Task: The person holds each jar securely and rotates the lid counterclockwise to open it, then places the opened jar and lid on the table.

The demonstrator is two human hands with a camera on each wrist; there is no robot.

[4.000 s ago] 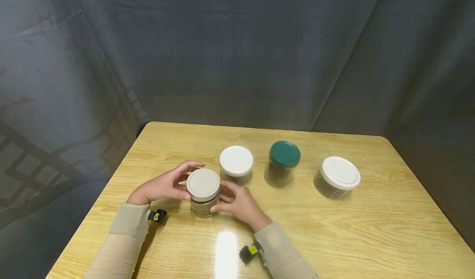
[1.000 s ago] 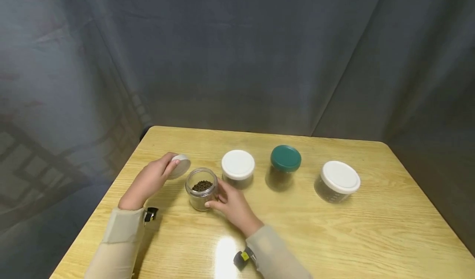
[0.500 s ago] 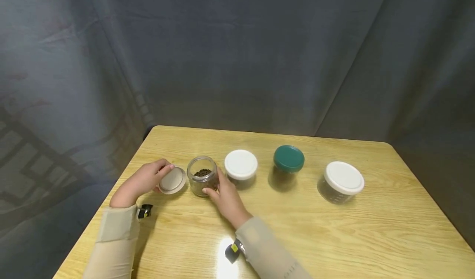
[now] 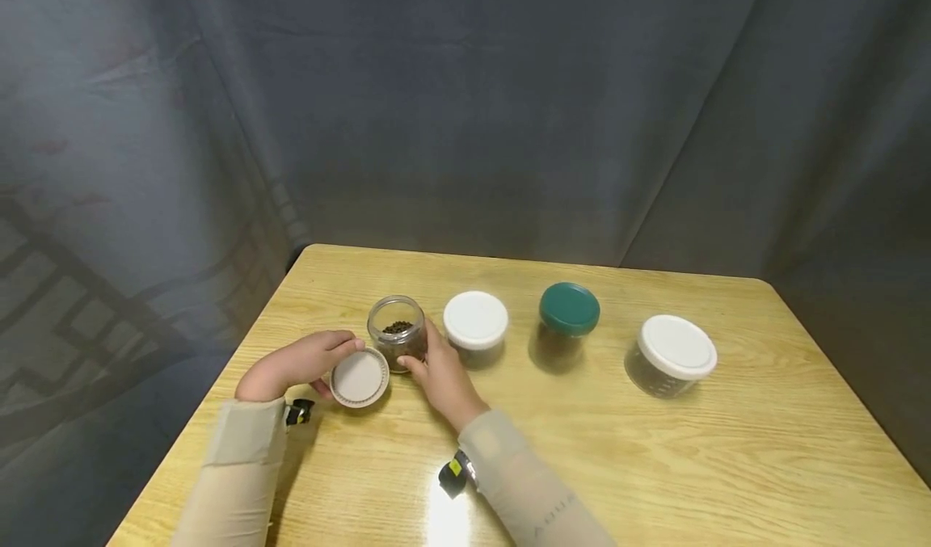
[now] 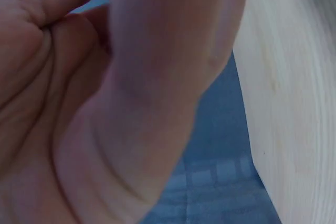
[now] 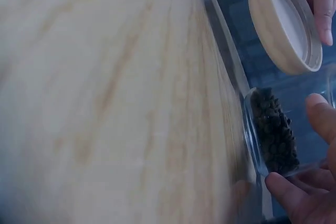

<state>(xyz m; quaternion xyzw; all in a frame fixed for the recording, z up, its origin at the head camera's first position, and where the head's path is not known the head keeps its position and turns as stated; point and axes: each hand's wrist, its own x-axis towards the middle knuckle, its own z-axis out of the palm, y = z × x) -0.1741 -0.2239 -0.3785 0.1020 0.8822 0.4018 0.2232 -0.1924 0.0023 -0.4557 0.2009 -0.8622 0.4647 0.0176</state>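
My left hand pinches a beige screw lid at its edge, with the lid's hollow underside facing up toward the head camera. Just behind it stands an uncovered clear jar, part filled with small dark brown pellets. My right hand grips the jar from its right side, thumb at the front. In the right wrist view the beige lid is above the table, apart from the jar. The left wrist view shows mostly my left palm and thumb; the lid is barely visible there.
Right of the jar stand a white-lidded container, a green-lidded jar and another white-lidded container, all closed. They rest on a wooden table. A dark grey curtain hangs behind.
The lid came off the jar, and my left hand carried it left, turned its underside up, then brought it forward and right. My right hand slid the jar slightly toward the back.
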